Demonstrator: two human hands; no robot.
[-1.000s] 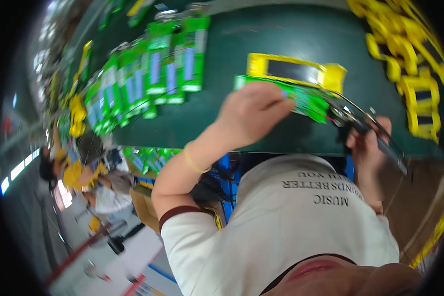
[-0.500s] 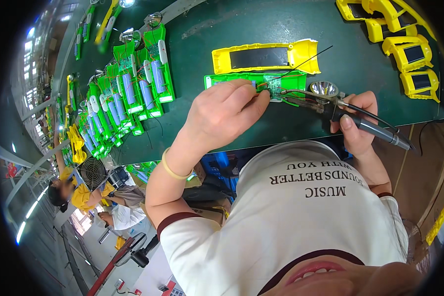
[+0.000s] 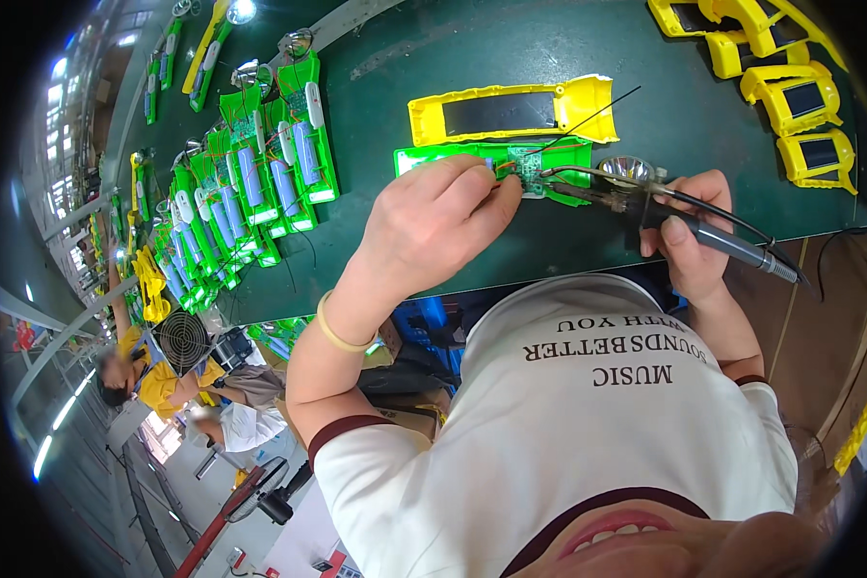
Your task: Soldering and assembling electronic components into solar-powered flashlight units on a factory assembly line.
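Note:
A green flashlight housing [image 3: 573, 151] lies open on the table in front of me, with a small circuit board [image 3: 529, 171] and thin red wires [image 3: 504, 168] inside. Pinched fingers of my left hand [image 3: 440, 214] hold a thin wire at the board's left side; the fingertips hide part of it. My right hand [image 3: 696, 231] grips a soldering iron [image 3: 727, 248] by its dark handle. Its metal front end points left, with the tip at the board. Just behind the iron sits a round silver reflector [image 3: 628, 170]. Beyond the housing lies a yellow shell [image 3: 588, 108] with a dark panel.
Many green housings [image 3: 294, 178] with blue battery cells crowd the table's left side. Yellow shells [image 3: 790, 101] are gathered at the far right. A black cord trails from the iron over the right edge. People in yellow clothing [image 3: 169, 385] are at the far left.
The iron and my right hand have shifted very slightly left. The housing and yellow shell sit slightly further left in view. My left hand keeps its pinch.

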